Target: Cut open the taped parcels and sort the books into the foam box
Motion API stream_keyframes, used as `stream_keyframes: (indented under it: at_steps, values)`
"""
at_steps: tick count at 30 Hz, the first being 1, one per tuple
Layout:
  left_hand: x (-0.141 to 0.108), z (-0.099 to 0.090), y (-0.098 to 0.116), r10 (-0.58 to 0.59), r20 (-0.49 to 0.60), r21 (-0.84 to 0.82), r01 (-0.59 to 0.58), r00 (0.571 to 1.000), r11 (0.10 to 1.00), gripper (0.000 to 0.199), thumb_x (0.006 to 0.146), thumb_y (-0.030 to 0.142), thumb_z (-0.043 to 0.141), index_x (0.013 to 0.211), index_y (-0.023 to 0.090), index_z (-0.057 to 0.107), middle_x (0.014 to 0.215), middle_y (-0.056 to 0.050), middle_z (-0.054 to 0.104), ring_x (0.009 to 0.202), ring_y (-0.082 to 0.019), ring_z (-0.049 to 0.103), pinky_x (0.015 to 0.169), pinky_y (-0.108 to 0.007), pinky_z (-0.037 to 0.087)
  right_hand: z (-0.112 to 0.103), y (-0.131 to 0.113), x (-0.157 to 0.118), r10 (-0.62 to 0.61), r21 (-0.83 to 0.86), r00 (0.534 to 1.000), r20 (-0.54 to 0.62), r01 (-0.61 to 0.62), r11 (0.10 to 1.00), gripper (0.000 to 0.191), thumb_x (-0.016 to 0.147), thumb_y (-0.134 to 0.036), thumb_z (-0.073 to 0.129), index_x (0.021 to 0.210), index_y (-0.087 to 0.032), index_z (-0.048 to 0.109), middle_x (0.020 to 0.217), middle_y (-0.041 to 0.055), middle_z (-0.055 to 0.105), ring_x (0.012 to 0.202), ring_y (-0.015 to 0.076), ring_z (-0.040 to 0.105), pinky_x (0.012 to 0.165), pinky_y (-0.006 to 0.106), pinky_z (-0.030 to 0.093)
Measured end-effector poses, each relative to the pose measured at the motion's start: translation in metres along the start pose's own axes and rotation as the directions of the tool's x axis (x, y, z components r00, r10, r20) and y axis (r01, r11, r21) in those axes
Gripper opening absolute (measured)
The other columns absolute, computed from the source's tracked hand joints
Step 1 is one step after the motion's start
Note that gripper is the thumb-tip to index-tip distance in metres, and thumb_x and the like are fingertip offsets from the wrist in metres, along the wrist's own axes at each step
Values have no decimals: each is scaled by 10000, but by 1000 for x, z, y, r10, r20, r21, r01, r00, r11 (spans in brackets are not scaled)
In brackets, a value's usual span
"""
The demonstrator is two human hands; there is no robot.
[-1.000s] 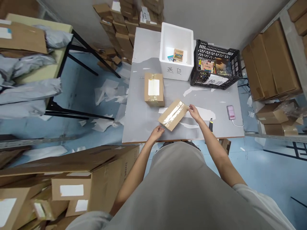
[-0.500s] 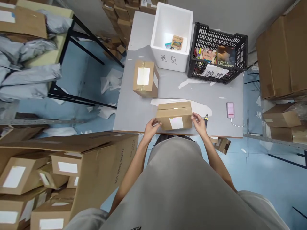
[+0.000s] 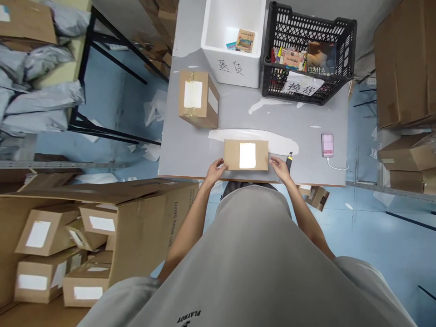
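Beside a box (image 3: 246,155), left hand (image 3: 214,171), right hand (image 3: 281,169) opposite, fingers half-curled, hold unclear

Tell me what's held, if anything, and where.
The left hand and right hand are at opposite ends of the box between them; whether either grips cannot be told.

Grey work tbl (image 3: 190,156) w/ worn white patches (image 3: 279,143) & brown front edge (image 3: 180,176), pale-yellow side tbl (image 3: 73,63) on thin blk legs (image 3: 85,54) at L, plain grey wall (image 3: 368,13) behind, lt-blue floor (image 3: 374,245) w/ white paper scraps (image 3: 151,152), grey rails (image 3: 68,165) L & R, bright even light
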State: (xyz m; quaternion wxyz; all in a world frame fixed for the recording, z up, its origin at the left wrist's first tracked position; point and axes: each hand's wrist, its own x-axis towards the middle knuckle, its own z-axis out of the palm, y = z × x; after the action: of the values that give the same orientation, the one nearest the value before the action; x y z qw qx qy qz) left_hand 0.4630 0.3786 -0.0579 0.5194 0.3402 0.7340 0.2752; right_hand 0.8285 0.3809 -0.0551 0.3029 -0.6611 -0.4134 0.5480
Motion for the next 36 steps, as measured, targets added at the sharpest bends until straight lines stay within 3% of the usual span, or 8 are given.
stream_keyframes:
  at_steps: [5,12,16,20,23,29,36]
  values:
    - [-20,-1,-16,-71,51,-3,71,996,997,715,887,347,904,1533,117,697,1642,-265,698,1643,-389,603,1386,-534,474,2,17,-23,111,28,992,58,-113,993,818,861,-744,934,1417,-160,796,1546,241,788,1523,404,728,1378,574,506]
    - [-30,11,-11,-7,51,-67,11,999,998,700,828,338,985,1463,171,744,1593,-227,743,1577,-414,660,1327,-574,547,11,10,-39,81,67,995,66,-85,994,1085,784,-829,950,1586,-144,696,1696,272,666,1614,422,645,1378,602,508]
    - [-33,7,-4,59,-23,-120,-61,998,991,737,806,340,996,1472,161,737,1509,-232,778,1542,-397,689,1301,-566,574,2,-8,-41,-43,84,999,19,41,996,1065,791,-901,892,1560,-182,727,1683,239,689,1650,436,603,1383,624,500]
    - [-40,-5,9,197,-96,-200,-213,976,956,605,850,418,941,1371,155,780,1434,-206,821,1389,-364,785,1291,-557,590,-9,-34,-42,-155,103,987,33,151,983,954,861,-886,853,1530,-212,759,1661,194,720,1637,417,617,1397,593,487]
    - [-47,-13,19,254,-105,-154,-268,962,951,519,918,477,875,1339,180,813,1460,-168,824,1359,-350,795,1267,-532,610,-10,-46,-46,-171,96,984,40,167,981,865,902,-839,849,1499,-216,787,1621,174,752,1591,414,659,1390,593,498]
    - [-43,-12,15,167,-63,-61,-171,984,983,480,973,411,793,1391,177,812,1514,-162,803,1343,-351,795,1226,-514,626,7,-35,-48,-119,72,992,39,116,991,840,890,-813,847,1474,-211,797,1596,169,770,1551,413,691,1341,590,554]
    - [-23,0,12,128,-63,-145,-136,990,980,475,1053,392,680,1458,166,784,1602,-157,752,1420,-320,751,1265,-475,594,11,-20,-34,-138,0,990,10,138,990,870,939,-843,752,1540,-215,765,1659,164,727,1592,386,651,1361,551,521]
